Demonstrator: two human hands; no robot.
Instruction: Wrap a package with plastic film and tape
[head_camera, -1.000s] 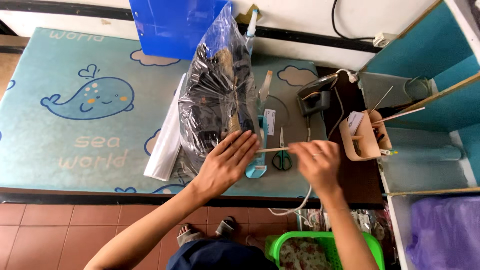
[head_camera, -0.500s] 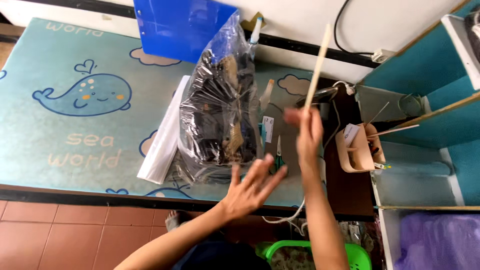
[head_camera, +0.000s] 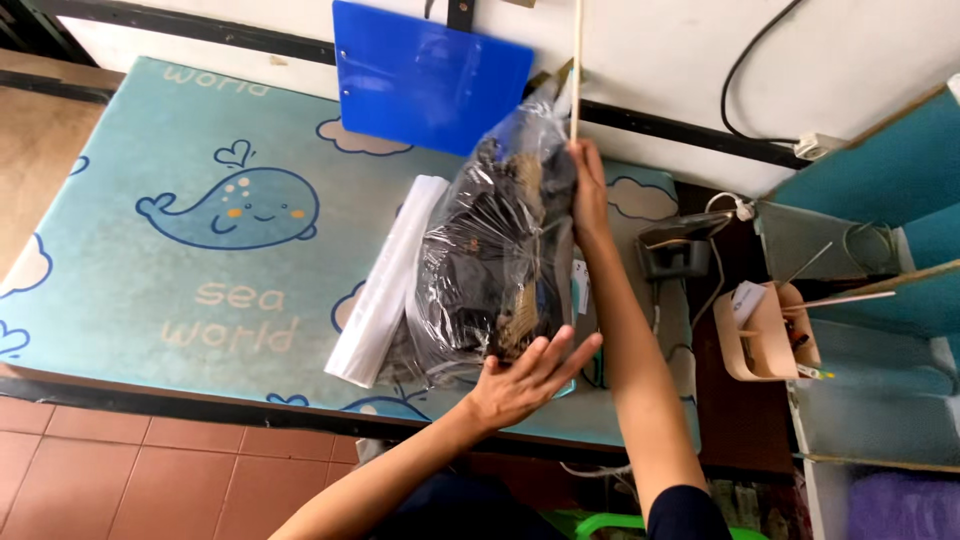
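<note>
Stick (head_camera: 575, 60) now raised upright past the clipboard (head_camera: 430, 75), off the mat (head_camera: 130, 250) | right hand (head_camera: 588, 190) fingers pinched on its lower end | left hand (head_camera: 525, 380) fingers spread wide, now touching the bag (head_camera: 495, 250)

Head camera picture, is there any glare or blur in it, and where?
Head view: bright glare streaks on the clear plastic bag hide much of its dark contents; the left hand looks slightly smeared at the fingertips; the right hand gripping the thin wooden stick is sharper; lighting is even, shadows soft.
</note>
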